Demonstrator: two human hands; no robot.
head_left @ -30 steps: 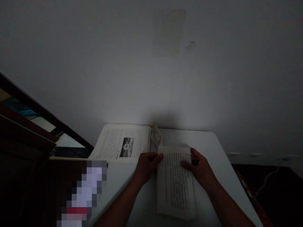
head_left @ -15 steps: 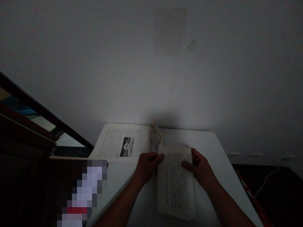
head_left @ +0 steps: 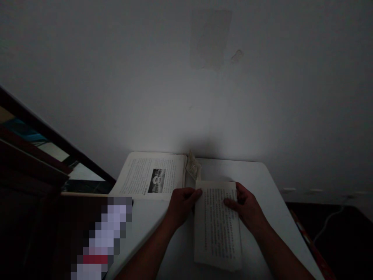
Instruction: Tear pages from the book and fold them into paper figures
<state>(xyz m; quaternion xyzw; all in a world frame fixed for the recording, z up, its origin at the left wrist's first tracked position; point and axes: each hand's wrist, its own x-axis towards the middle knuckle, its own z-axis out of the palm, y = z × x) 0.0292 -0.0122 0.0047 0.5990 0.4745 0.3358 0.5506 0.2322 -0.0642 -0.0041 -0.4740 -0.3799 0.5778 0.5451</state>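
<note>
A printed sheet of paper (head_left: 215, 229), covered in columns of small text, is held between my two hands above the white table (head_left: 250, 171). My left hand (head_left: 182, 204) pinches its upper left edge, thumb on top. On the right edge, my right hand (head_left: 246, 206) grips it with the thumb lying over the text and the fingers behind. Just beyond the sheet's upper left corner stands a small folded paper piece (head_left: 193, 166) with pointed ends. The lower edge of the sheet looks uneven.
Printed pages with a dark picture (head_left: 136, 175) lie at the table's back left. A pale wall (head_left: 145, 97) rises behind the table. To the left are dark wooden furniture (head_left: 23, 155) and a blurred-out patch (head_left: 107, 233). A white cable (head_left: 326, 223) runs at right.
</note>
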